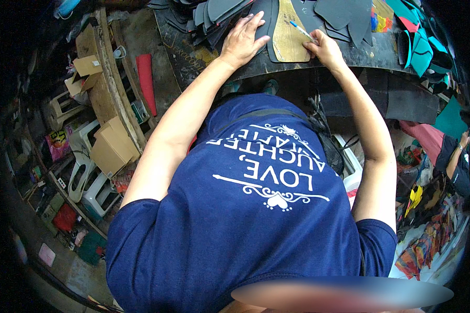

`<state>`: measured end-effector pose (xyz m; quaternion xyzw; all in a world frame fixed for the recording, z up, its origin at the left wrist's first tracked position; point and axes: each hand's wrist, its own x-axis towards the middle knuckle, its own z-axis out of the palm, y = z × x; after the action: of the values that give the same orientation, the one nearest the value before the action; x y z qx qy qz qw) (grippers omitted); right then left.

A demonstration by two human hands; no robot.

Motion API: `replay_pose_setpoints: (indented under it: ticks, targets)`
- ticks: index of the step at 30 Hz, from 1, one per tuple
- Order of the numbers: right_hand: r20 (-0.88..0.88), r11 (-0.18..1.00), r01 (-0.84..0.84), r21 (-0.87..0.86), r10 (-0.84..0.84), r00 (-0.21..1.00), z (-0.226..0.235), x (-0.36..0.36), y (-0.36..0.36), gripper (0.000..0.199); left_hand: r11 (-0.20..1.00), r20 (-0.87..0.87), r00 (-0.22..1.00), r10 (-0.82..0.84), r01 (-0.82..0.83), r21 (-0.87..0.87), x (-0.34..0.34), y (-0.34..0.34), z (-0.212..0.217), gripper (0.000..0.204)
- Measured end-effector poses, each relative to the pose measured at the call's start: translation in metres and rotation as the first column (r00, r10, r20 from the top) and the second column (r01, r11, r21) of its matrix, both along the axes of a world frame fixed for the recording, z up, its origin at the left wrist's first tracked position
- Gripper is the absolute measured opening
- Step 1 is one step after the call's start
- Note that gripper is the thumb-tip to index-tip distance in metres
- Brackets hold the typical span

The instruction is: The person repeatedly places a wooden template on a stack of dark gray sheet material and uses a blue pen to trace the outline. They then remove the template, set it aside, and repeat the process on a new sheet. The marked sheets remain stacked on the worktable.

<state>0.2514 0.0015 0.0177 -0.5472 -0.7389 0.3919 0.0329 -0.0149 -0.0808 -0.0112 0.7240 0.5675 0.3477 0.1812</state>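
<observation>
A tan cardboard pattern [289, 35] lies on a dark grey sheet [264, 15] on the dark worktable [193, 57] at the top of the view. My left hand [244, 37] rests flat, fingers spread, on the sheet just left of the pattern. My right hand [325, 48] grips a slim blue-and-white pen [301, 29] with its tip along the pattern's right edge. My blue printed shirt fills the lower middle of the view.
Stacks of grey cut pieces [214, 15] lie at the table's back, teal pieces [418, 47] at the right. A red strip [145, 77], cardboard boxes [112, 146] and white stools [83, 172] sit at the left. Another person's arm [457, 156] shows at the far right.
</observation>
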Motion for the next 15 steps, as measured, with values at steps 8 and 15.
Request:
replay_pose_setpoints:
  ticks: [8,15]
  targets:
    - [0.093,0.943,-0.176,0.282,0.156,0.983,0.004,-0.011,0.001,0.034,0.999,-0.153,0.988,0.032,-0.029,0.026,0.003,-0.001,-0.003,0.092]
    - [0.022,0.985,-0.172,-0.022,0.172,0.985,0.015,-0.008,0.011,0.043,0.998,-0.218,0.976,-0.003,0.017,0.063,0.001,-0.001,-0.003,0.083]
